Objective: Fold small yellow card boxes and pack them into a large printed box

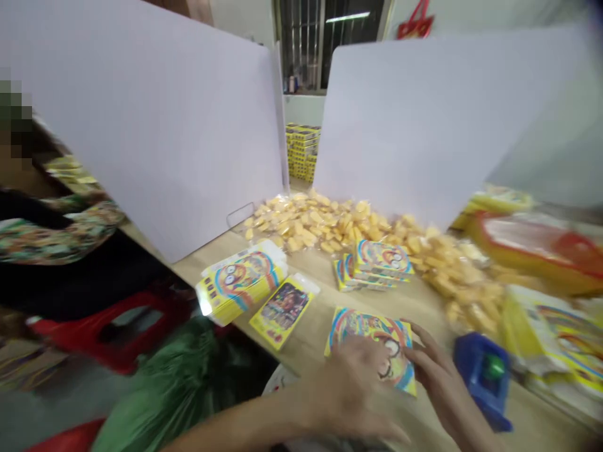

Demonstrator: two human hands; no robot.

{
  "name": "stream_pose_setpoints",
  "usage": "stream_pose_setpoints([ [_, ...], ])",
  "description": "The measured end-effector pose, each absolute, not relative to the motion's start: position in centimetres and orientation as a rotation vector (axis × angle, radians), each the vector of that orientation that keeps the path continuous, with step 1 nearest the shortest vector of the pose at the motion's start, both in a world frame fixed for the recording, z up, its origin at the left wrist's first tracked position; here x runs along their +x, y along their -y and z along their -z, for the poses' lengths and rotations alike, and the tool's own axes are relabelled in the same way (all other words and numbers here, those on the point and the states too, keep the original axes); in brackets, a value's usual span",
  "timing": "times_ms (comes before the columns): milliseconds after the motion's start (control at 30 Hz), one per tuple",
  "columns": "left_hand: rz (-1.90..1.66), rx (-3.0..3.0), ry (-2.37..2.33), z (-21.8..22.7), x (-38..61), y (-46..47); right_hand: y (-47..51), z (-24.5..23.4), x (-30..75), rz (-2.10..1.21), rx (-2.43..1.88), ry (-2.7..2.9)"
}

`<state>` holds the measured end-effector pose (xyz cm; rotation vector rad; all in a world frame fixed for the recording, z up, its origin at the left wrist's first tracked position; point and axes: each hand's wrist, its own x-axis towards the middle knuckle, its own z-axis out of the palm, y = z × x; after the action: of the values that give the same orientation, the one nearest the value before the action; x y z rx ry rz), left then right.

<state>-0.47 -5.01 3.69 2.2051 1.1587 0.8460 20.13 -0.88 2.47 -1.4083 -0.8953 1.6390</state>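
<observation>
In front of me lies a yellow printed carton (396, 342) with a rainbow and a cartoon face with glasses. My left hand (346, 389), blurred by motion, is over its lower left part, thumb spread away from the fingers. At the carton's right edge, my right hand (436, 370) pinches the side between thumb and fingers. Left of the carton, a single flat carton (285, 311) shows a dark picture panel. Beside that lies a thick stack of flat cartons (242, 279). Several filled boxes (381, 257) are piled farther back.
Many clear-wrapped yellow pieces (320, 223) are heaped along two white partition boards (188, 125). A blue tape dispenser (483, 376) stands at the right, near yellow printed packages (556, 333). A green plastic bag (164, 383) and a red stool (113, 333) are lower left, near another person's sleeve (61, 235).
</observation>
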Motion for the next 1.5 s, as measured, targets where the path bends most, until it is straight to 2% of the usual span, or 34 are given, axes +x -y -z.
stream_pose_setpoints([
  [100,-0.836,2.103,-1.883,-1.0,-6.3,2.6,-4.1,-4.9,21.4,-1.433,-1.343,0.868],
  [200,-0.543,1.941,-2.292,1.7,-11.0,0.7,-10.9,-6.7,22.5,-1.169,-1.274,0.894],
  [333,-0.259,1.806,-2.361,4.0,-12.9,0.5,-18.9,-6.3,21.9,-0.991,-1.305,1.003],
  [500,-0.427,1.762,-2.452,3.9,-11.4,1.3,-19.8,-4.0,21.2,-0.905,-1.46,1.051],
  [633,-0.762,1.836,-2.339,2.7,-7.8,2.6,-11.7,-2.8,19.5,-0.619,-1.361,1.268],
  [767,-0.967,1.859,-2.075,2.6,-2.5,4.2,-1.4,-0.2,15.7,-1.212,-1.182,1.398],
  [933,-1.016,1.664,-1.487,3.6,0.2,5.5,5.4,4.0,15.9,-1.2,-1.283,1.062],
  [1033,-0.96,1.455,-1.183,4.5,-0.1,6.2,8.3,5.0,18.0,-1.213,-1.316,1.055],
  [1133,-0.925,1.275,-1.033,5.3,-0.4,7.3,10.1,4.6,19.4,-0.911,-1.427,1.328],
  [1233,-0.874,1.273,-0.985,5.7,-0.5,8.3,10.0,3.3,19.9,-0.563,-1.344,1.659],
  [1367,-0.822,1.336,-1.008,5.5,-0.8,8.8,8.2,2.1,19.4,-0.642,-1.131,1.973],
  [1500,-0.853,1.308,-0.964,5.3,-0.9,9.2,7.3,2.1,18.6,-0.764,-1.202,2.061],
])
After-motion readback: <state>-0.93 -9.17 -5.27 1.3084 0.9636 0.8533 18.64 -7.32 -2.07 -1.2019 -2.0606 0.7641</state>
